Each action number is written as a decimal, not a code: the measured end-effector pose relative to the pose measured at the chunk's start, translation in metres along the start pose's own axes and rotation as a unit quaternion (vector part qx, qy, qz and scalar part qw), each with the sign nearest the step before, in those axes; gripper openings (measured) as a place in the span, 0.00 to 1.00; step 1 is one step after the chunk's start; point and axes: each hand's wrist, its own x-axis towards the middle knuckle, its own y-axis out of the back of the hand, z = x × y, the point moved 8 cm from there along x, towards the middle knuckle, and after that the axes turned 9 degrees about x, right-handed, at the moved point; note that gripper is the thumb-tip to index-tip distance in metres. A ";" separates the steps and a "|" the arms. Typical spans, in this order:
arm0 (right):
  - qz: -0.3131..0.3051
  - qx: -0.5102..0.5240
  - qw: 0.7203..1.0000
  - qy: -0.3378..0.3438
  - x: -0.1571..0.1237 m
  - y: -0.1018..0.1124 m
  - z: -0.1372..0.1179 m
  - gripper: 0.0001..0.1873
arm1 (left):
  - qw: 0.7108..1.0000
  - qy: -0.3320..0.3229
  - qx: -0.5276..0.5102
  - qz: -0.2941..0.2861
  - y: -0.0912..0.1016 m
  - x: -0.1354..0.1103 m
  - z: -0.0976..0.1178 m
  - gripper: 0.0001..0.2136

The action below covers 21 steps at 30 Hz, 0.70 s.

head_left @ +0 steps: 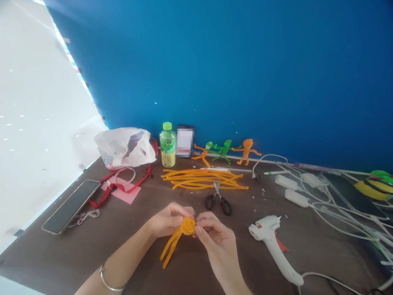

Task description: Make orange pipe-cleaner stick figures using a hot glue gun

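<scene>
Above the tabletop (92, 246), both the left hand (168, 220) and right hand (215, 237) pinch an orange pipe-cleaner ball (187, 225), near the scissors (218, 199).

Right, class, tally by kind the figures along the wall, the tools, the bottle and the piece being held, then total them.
Figures: 3
Scissors: 1
Glue gun: 1
Bottle: 1
Orange wire ball, held by left hand and right hand: 1
Total: 7

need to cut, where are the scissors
In the head view, the scissors lie mid-table, just beyond the right hand, in front of the orange pipe-cleaner pile.
</scene>
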 end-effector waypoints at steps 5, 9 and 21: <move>-0.004 -0.007 1.000 0.007 0.000 -0.002 -0.002 0.03 | 1.000 -0.005 -0.009 -0.007 -0.001 -0.001 0.001 0.08; -0.004 -0.013 1.000 0.020 0.000 -0.002 -0.005 0.02 | 1.000 0.004 -0.003 -0.004 0.001 -0.001 0.000 0.08; -0.012 -0.010 1.000 0.015 -0.001 -0.003 -0.006 0.02 | 1.000 0.000 -0.012 -0.022 0.000 0.000 0.001 0.08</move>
